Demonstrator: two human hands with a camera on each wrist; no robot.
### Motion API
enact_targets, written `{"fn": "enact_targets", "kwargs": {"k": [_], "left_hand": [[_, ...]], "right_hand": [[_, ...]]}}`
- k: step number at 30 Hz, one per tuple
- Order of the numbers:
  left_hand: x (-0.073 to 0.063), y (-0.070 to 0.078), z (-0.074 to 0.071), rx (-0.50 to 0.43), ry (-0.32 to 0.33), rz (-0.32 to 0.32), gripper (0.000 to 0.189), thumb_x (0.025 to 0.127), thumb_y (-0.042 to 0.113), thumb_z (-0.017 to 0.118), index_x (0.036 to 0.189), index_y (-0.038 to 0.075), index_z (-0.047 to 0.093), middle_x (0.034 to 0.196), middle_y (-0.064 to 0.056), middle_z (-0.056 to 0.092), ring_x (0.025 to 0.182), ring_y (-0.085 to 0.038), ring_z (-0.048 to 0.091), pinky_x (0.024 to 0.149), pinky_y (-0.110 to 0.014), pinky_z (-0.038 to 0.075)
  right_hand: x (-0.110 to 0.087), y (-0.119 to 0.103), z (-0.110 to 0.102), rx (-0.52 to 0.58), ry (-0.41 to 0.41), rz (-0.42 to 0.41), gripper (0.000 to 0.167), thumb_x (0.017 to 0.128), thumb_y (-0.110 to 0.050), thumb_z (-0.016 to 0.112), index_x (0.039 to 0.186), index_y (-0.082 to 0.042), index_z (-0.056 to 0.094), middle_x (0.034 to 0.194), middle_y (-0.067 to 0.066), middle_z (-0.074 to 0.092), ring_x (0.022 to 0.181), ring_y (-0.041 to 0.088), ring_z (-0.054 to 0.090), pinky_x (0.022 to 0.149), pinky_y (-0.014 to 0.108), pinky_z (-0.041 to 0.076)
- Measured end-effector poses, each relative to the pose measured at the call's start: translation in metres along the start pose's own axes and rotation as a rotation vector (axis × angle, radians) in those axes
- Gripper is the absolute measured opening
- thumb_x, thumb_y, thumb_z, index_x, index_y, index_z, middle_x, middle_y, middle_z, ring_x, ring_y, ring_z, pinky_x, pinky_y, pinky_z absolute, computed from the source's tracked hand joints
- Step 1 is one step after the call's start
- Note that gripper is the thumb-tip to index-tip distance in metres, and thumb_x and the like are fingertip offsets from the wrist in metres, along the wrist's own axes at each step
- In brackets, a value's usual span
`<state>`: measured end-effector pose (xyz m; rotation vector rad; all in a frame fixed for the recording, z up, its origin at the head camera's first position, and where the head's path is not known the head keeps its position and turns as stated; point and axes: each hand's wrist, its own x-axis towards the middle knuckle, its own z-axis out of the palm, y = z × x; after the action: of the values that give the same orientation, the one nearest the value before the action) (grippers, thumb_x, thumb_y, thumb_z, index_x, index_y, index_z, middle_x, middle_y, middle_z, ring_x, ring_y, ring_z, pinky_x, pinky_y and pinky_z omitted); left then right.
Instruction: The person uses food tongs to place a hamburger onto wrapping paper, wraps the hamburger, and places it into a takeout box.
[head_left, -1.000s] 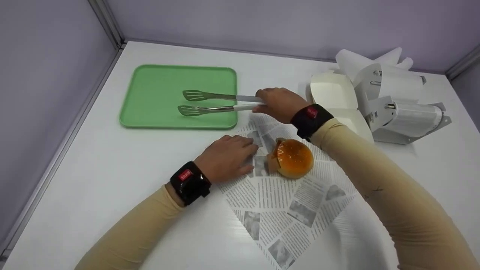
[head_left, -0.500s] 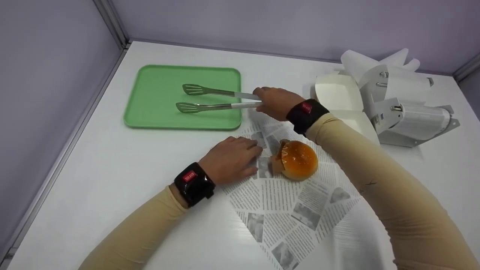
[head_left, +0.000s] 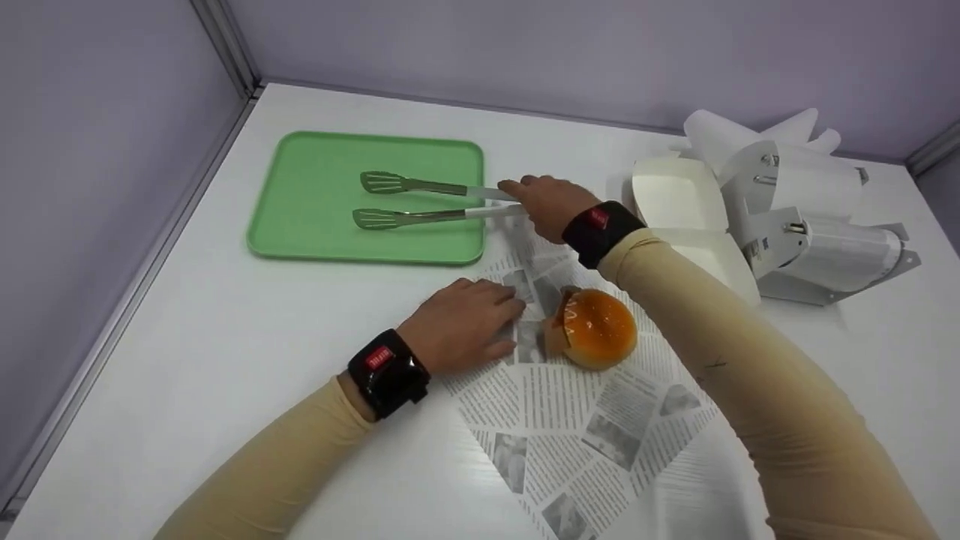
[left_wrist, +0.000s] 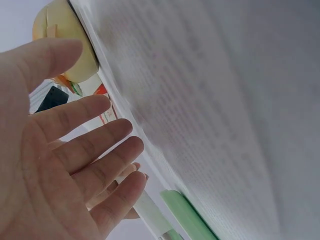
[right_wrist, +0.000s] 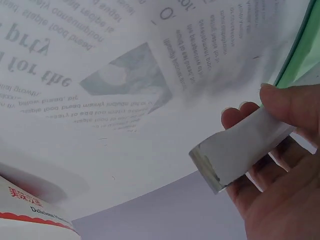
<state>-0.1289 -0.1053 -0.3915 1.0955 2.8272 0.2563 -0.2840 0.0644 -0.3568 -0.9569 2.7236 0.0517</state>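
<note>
My right hand (head_left: 551, 204) grips a pair of tongs (head_left: 491, 193) by their white handles. Their slotted metal heads lie apart over the right half of a green tray (head_left: 315, 251); whether they touch it I cannot tell. In the right wrist view, fingers and thumb wrap the handle end (right_wrist: 240, 150). My left hand (head_left: 461, 322) is at the left edge of a newsprint-patterned paper sheet (head_left: 562, 405), fingers loosely straight, holding nothing. Just right of it, a hamburger (head_left: 600, 328) with a glossy bun sits on the sheet; in the left wrist view, the hamburger (left_wrist: 82, 60) appears behind the thumb.
An opened white takeaway box (head_left: 679, 195) stands right of my right hand. Beyond it is a white and metal device (head_left: 832, 247) with rollers and rolled white sheets (head_left: 720, 139). Pale panels (head_left: 525, 52) border the white table at the back and left.
The tongs have moved slightly left over the tray with my right hand, and their heads stand a little wider apart. My left hand and the hamburger have hardly moved; the view has shifted slightly.
</note>
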Motion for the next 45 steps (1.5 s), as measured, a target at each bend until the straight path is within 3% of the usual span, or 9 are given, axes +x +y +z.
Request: {"fn": "enact_targets", "kwargs": {"k": [8,15,24,28,33,39,45], "left_hand": [[0.001,0.003,0.001,-0.013,0.014,0.01,0.044,0.099,0.035,0.059,0.137,0.012,0.059,0.147,-0.01,0.057,0.138,-0.026,0.053,0.116,-0.044,0.041],[0.001,0.006,0.0,-0.007,0.017,0.025,0.046,0.099,0.034,0.058,0.139,0.012,0.058,0.147,-0.011,0.057,0.137,-0.027,0.053,0.116,-0.044,0.041],[-0.001,0.008,-0.001,-0.018,0.015,0.039,0.046,0.1,0.035,0.059,0.139,0.011,0.057,0.147,-0.012,0.056,0.137,-0.028,0.053,0.116,-0.045,0.041],[-0.001,0.007,-0.001,-0.024,0.018,0.04,0.043,0.099,0.033,0.059,0.137,0.011,0.059,0.146,-0.011,0.058,0.137,-0.027,0.054,0.116,-0.044,0.041],[-0.001,0.005,-0.001,-0.03,0.008,0.026,0.043,0.099,0.033,0.059,0.137,0.013,0.059,0.146,-0.011,0.058,0.137,-0.027,0.053,0.116,-0.045,0.041],[-0.001,0.004,-0.001,-0.029,0.004,0.014,0.044,0.1,0.034,0.059,0.138,0.013,0.059,0.146,-0.01,0.058,0.138,-0.027,0.053,0.116,-0.046,0.04],[0.001,0.003,-0.001,-0.023,-0.001,0.009,0.045,0.1,0.034,0.059,0.139,0.013,0.058,0.148,-0.01,0.056,0.139,-0.026,0.051,0.117,-0.047,0.04]], "right_hand": [[0.0,0.002,0.002,-0.034,0.042,0.029,0.075,0.092,0.012,0.056,0.156,-0.021,0.038,0.14,0.022,0.058,0.123,0.043,0.057,0.097,0.059,0.052],[-0.001,0.006,0.007,-0.085,0.082,0.039,0.076,0.093,0.013,0.055,0.157,-0.024,0.037,0.139,0.019,0.059,0.118,0.043,0.058,0.086,0.056,0.058],[-0.002,0.005,0.011,-0.092,0.095,0.059,0.071,0.095,0.007,0.056,0.157,-0.023,0.037,0.142,0.017,0.057,0.124,0.041,0.056,0.087,0.055,0.058],[-0.007,0.0,0.007,-0.119,0.095,0.086,0.062,0.099,-0.005,0.053,0.157,-0.018,0.036,0.148,0.017,0.053,0.134,0.041,0.051,0.1,0.057,0.052],[-0.017,-0.008,0.005,-0.185,0.146,0.039,0.065,0.099,-0.017,0.059,0.158,-0.014,0.033,0.162,0.015,0.037,0.15,0.038,0.036,0.122,0.057,0.028],[-0.028,-0.014,0.01,-0.176,0.228,-0.051,0.073,0.096,-0.029,0.068,0.158,-0.013,0.033,0.164,0.015,0.032,0.151,0.037,0.034,0.124,0.055,0.024],[-0.041,-0.015,0.01,-0.111,0.236,-0.073,0.075,0.097,-0.036,0.067,0.159,-0.013,0.032,0.165,0.015,0.03,0.152,0.037,0.031,0.125,0.056,0.021]]}}
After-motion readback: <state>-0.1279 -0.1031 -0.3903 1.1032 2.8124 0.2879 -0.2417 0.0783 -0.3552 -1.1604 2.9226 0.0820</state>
